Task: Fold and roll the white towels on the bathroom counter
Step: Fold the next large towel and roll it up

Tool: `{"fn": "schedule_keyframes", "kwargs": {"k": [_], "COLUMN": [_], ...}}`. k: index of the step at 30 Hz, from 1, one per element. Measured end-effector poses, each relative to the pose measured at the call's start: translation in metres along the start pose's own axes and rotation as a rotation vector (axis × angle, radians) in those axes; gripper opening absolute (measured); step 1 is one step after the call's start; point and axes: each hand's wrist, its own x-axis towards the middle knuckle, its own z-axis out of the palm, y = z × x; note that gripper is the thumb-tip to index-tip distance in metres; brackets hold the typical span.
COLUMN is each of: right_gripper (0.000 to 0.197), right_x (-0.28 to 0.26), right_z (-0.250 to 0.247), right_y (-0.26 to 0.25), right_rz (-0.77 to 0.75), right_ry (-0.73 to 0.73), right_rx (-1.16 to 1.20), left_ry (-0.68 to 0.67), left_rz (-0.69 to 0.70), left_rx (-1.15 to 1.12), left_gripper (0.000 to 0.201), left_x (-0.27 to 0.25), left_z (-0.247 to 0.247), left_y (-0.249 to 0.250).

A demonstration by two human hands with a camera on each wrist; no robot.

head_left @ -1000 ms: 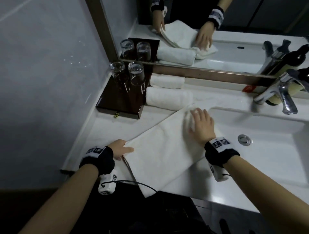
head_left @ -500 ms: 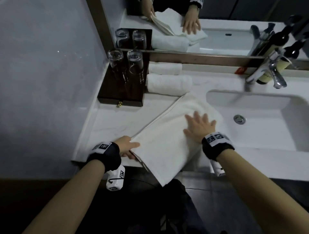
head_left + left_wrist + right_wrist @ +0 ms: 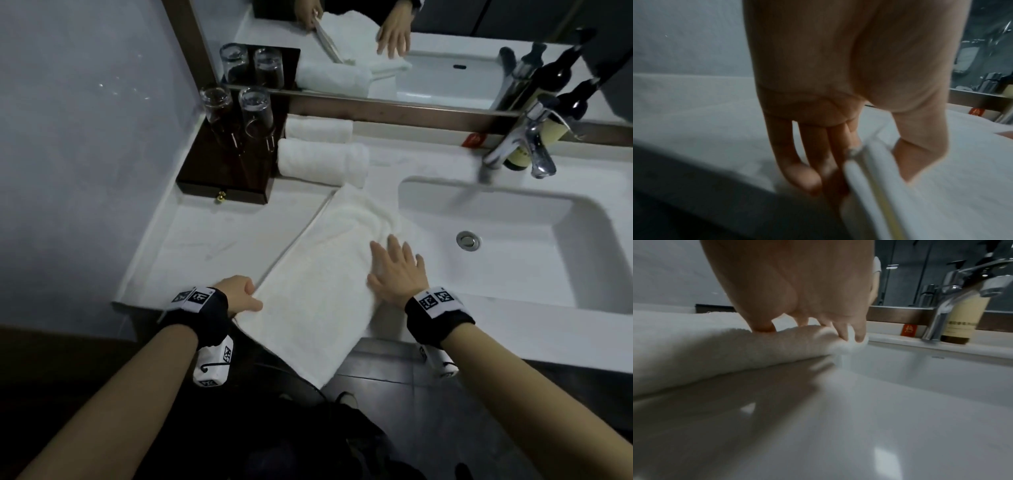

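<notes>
Head view: the right hand (image 3: 397, 270) lies flat with fingers spread on the folded towel (image 3: 318, 274), pressing its right part down just left of the sink (image 3: 513, 219). The right wrist view shows its fingertips (image 3: 859, 337) on the thick folded edge at the basin's rim. The left hand (image 3: 239, 294) pinches the towel's near left edge, thumb on top; in the left wrist view the fingers (image 3: 803, 162) sit under the layered edge and the thumb (image 3: 920, 154) above it. The towel lies diagonally on the white counter (image 3: 191, 253), left of the sink, its near end hanging over the front edge. Two rolled towels (image 3: 322, 164) lie beyond its far end, left of the sink, beside a dark tray (image 3: 219, 178) bearing two upturned glasses (image 3: 255, 109). A faucet (image 3: 524, 144) stands behind the sink, with bottles (image 3: 548, 126) by the mirror (image 3: 445, 51).
</notes>
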Motion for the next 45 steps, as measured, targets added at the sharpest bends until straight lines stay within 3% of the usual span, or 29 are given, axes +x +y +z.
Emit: {"fn": "schedule_keyframes", "kwargs": {"k": [5, 9, 13, 18, 23, 26, 29, 33, 35, 38, 41, 43, 45], "right_gripper": [0.063, 0.06, 0.057, 0.057, 0.067, 0.067, 0.055, 0.03, 0.026, 0.026, 0.024, 0.018, 0.013], "right_x": [0.014, 0.031, 0.049, 0.066, 0.081, 0.098, 0.11, 0.114, 0.113, 0.112, 0.114, 0.116, 0.121], "right_z": [-0.005, -0.009, -0.017, -0.031, -0.048, -0.06, -0.062, -0.058, -0.057, -0.06, -0.065, -0.069, -0.075], "right_y": [-0.003, -0.022, -0.029, -0.031, -0.032, -0.027, -0.028, -0.029, -0.026, -0.017, -0.008, -0.004, -0.004], "right_rz": [-0.311, -0.426, -0.341, -0.248, -0.097, -0.072, -0.043, 0.046, 0.083, 0.066, 0.06, 0.076, 0.064], "right_ry": [-0.06, -0.095, -0.117, -0.107, 0.054, 0.042, -0.007, 0.079, 0.103, 0.118, -0.007, -0.076, -0.045], "right_rx": [-0.071, -0.152, -0.164, -0.138, 0.13, 0.224, 0.241, 0.303, 0.345, 0.246, 0.166, 0.261, 0.294], "left_ry": [-0.168, -0.03, 0.254, 0.348, 0.442, 0.451, 0.406, 0.361, 0.327, 0.316, 0.35, 0.344, 0.344], "left_rz": [-0.063, -0.122, -0.077, 0.019, 0.191, 0.281, 0.329, 0.404, 0.403, 0.392, 0.346, 0.298, 0.253], "left_rx": [-0.063, -0.147, -0.005, -0.052, -0.117, -0.212, -0.235, -0.127, -0.081, -0.053, -0.058, -0.14, -0.221], "left_gripper": [0.038, 0.04, 0.027, 0.014, 0.035, 0.046, 0.049, 0.031, 0.018, 0.03, 0.036, 0.031, 0.018], "left_x": [-0.025, -0.039, -0.036, -0.01, 0.031, 0.058, 0.08, 0.099, 0.103, 0.105, 0.106, 0.104, 0.099], "left_z": [0.026, 0.026, 0.006, -0.016, -0.041, -0.061, -0.076, -0.086, -0.088, -0.089, -0.089, -0.087, -0.087], "left_y": [-0.001, 0.003, 0.013, 0.032, 0.058, 0.074, 0.087, 0.094, 0.097, 0.102, 0.105, 0.11, 0.117]}}
